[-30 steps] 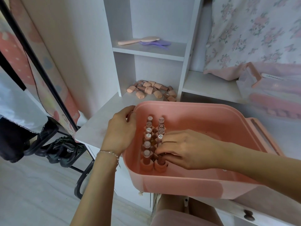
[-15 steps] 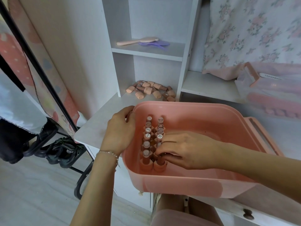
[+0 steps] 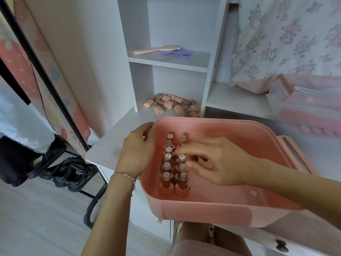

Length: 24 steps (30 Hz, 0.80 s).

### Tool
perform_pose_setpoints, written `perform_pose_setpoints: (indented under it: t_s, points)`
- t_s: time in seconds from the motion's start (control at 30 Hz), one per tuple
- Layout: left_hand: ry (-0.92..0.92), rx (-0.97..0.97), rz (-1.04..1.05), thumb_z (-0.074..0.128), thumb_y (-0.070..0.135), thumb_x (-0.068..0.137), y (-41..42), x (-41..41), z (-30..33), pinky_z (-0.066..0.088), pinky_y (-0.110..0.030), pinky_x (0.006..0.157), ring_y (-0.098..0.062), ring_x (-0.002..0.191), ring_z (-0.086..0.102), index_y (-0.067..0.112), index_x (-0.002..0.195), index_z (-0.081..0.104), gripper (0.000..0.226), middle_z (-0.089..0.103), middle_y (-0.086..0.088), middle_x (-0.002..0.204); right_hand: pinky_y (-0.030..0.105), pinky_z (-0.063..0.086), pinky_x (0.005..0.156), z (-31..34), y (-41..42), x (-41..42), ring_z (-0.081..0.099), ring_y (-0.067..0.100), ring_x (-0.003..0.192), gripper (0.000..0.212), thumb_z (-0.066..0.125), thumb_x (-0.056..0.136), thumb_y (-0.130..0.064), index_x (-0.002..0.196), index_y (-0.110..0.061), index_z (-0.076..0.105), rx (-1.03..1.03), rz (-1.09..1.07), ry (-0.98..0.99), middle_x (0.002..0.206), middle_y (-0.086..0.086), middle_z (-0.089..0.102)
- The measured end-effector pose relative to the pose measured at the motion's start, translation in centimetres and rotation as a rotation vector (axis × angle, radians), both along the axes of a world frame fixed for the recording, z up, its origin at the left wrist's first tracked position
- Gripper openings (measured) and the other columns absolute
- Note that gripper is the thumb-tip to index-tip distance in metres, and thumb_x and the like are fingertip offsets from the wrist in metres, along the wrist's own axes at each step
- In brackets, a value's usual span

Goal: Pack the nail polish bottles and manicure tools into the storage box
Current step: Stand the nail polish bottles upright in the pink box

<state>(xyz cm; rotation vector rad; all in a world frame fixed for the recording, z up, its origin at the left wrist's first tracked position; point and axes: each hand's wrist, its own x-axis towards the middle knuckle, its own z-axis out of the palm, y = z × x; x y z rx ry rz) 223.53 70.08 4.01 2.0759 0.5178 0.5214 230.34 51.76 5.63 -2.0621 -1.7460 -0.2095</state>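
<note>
Pink plastic storage box (image 3: pixel 239 209) sat on white desk top (image 3: pixel 110 137), open. Two rows of pinkish-brown nail polish bottles (image 3: pixel 174 163) stood upright along its left side. Left hand (image 3: pixel 136 154) gripped box's left rim, fingers curled over edge. Right hand (image 3: pixel 215 161) hovered over bottles w/ fingers loosely spread, blurred, holding nothing. More loose pink bottles (image 3: pixel 171 105) lay piled in shelf nook behind box.

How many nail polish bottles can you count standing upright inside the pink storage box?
11 bottles visible: six in the left row, five in the right row, all near the storage box's left wall. The right hand may hide another.
</note>
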Motion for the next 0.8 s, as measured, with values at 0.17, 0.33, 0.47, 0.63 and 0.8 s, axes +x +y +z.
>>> perform_pose_setpoints:
  t_s: [0.17, 0.33, 0.47, 0.63, 0.8]
  points:
    - [0.053, 0.076, 0.006, 0.041, 0.024, 0.095, 0.2, 0.2, -0.3, 0.03, -0.015, 0.072, -0.008, 0.091, 0.049, 0.024, 0.114, 0.059, 0.026, 0.056, 0.012, 0.095, 0.019, 0.043, 0.072, 1.3, 0.5, 2.2, 0.052, 0.004, 0.075, 0.023, 0.052, 0.089, -0.014, 0.109, -0.012, 0.063, 0.076, -0.173, 0.083, 0.091, -0.011, 0.057]
    - [0.144, 0.09, -0.02, 0.046, 0.036, 0.092, 1.5, 0.9, 0.2, 0.034, -0.022, 0.079, -0.01, 0.091, 0.053, 0.023, 0.109, 0.059, 0.025, 0.056, 0.012, 0.096, 0.023, 0.044, 0.082, 2.0, 2.0, 5.4, 0.057, 0.012, 0.09, 0.028, 0.049, 0.091, -0.02, 0.117, -0.019, 0.057, 0.018, -0.353, 0.154, 0.106, -0.008, 0.056]
    - [0.175, 0.124, -0.028, 0.049, 0.033, 0.092, 3.7, 3.7, 1.3, 0.036, -0.023, 0.084, -0.014, 0.101, 0.057, 0.02, 0.113, 0.06, 0.027, 0.062, 0.005, 0.114, 0.019, 0.036, 0.082, 2.3, 4.6, 8.7, 0.057, 0.019, 0.099, 0.028, 0.047, 0.091, -0.021, 0.117, -0.016, 0.057, -0.047, -0.415, 0.189, 0.113, 0.006, 0.06]
    - [0.277, 0.173, -0.072, 0.048, 0.027, 0.093, 6.6, 9.5, 0.3, 0.036, -0.023, 0.089, -0.021, 0.113, 0.054, 0.013, 0.12, 0.057, 0.032, 0.06, -0.005, 0.123, 0.029, 0.042, 0.083, 1.6, 8.5, 12.7, 0.057, 0.028, 0.101, 0.026, 0.043, 0.091, -0.017, 0.11, -0.005, 0.057, -0.18, -0.512, 0.306, 0.113, 0.012, 0.062]
    - [0.439, 0.251, -0.123, 0.047, 0.027, 0.093, 9.1, 14.6, -3.0, 0.037, -0.029, 0.099, -0.026, 0.119, 0.051, 0.01, 0.13, 0.047, 0.041, 0.053, -0.011, 0.132, 0.017, 0.035, 0.063, -0.2, 12.4, 16.1, 0.053, 0.027, 0.092, 0.023, 0.041, 0.091, -0.017, 0.106, -0.008, 0.057, -0.32, -0.551, 0.37, 0.103, 0.01, 0.056]
